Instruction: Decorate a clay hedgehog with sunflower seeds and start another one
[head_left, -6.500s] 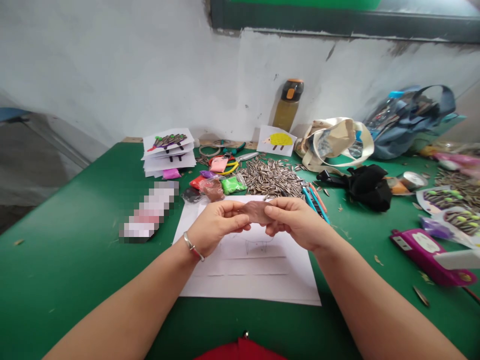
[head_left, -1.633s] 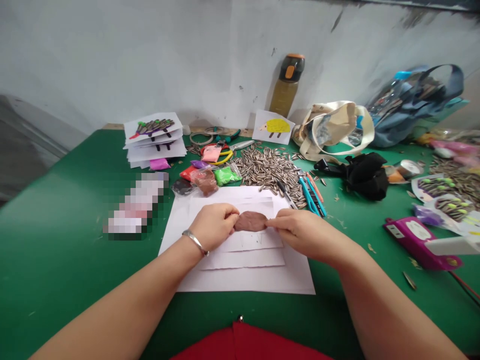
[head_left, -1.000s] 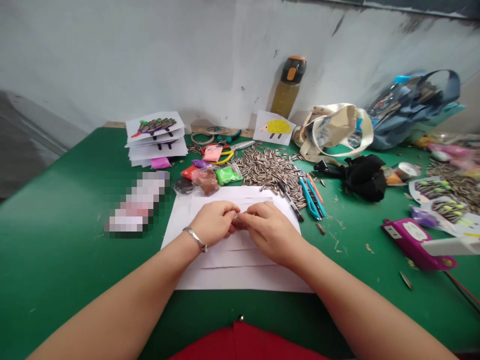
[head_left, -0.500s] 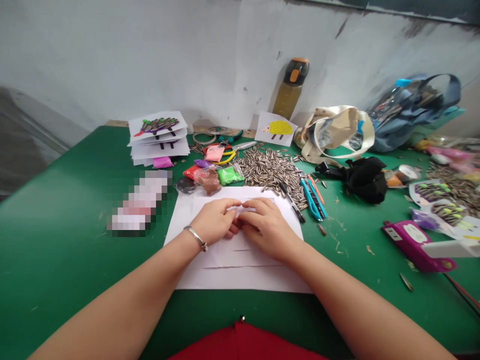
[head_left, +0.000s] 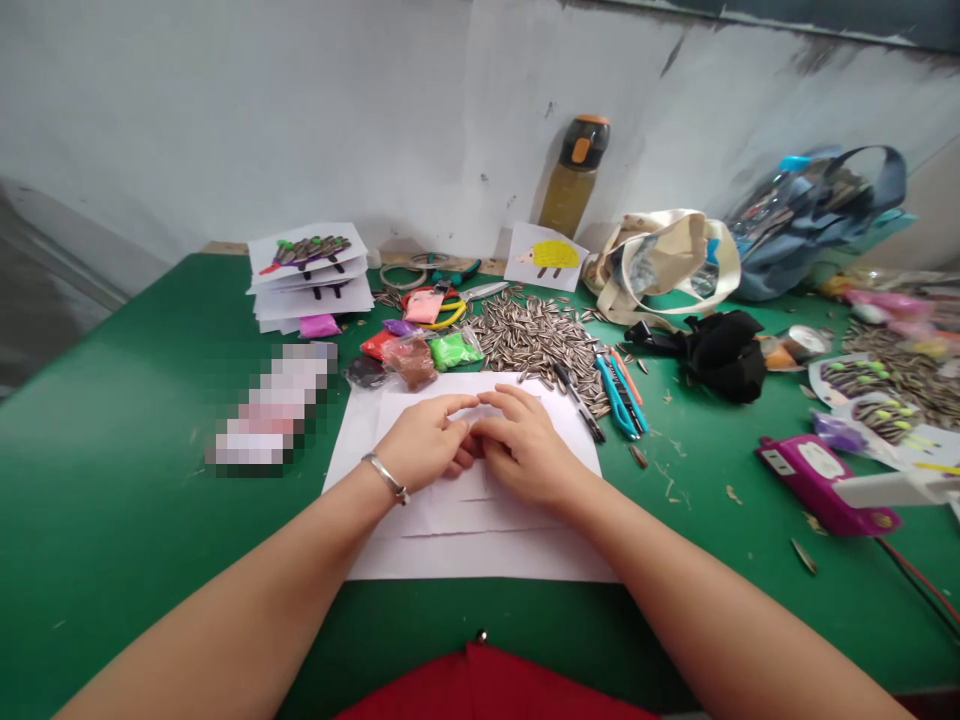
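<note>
Over white sheets of paper (head_left: 487, 555), my left hand (head_left: 427, 440) and my right hand (head_left: 525, 445) meet with their fingertips close together. The fingers of both hands are bent inward and pressed together. Whatever lies between them is hidden or too small to name. Beneath the hands, smaller torn-edged pieces of paper lie on the larger sheet. Just beyond the paper sit small bags of coloured clay, among them a green one (head_left: 455, 350) and a brown one (head_left: 411, 362). A black pen (head_left: 579, 402) rests across the sheet's right edge.
Behind the paper spreads a heap of striped sunflower seeds (head_left: 536, 335), with a blue utility knife (head_left: 621, 398) beside it. A stack of seed-decorated cards (head_left: 309, 290) is at back left. A bottle (head_left: 574, 175), a cream bag (head_left: 660, 265) and a magenta device (head_left: 814, 480) stand farther right.
The view has shifted slightly, so the table's things sit a little farther left. My hands stay together over the paper, with only a slight change in the fingers.
</note>
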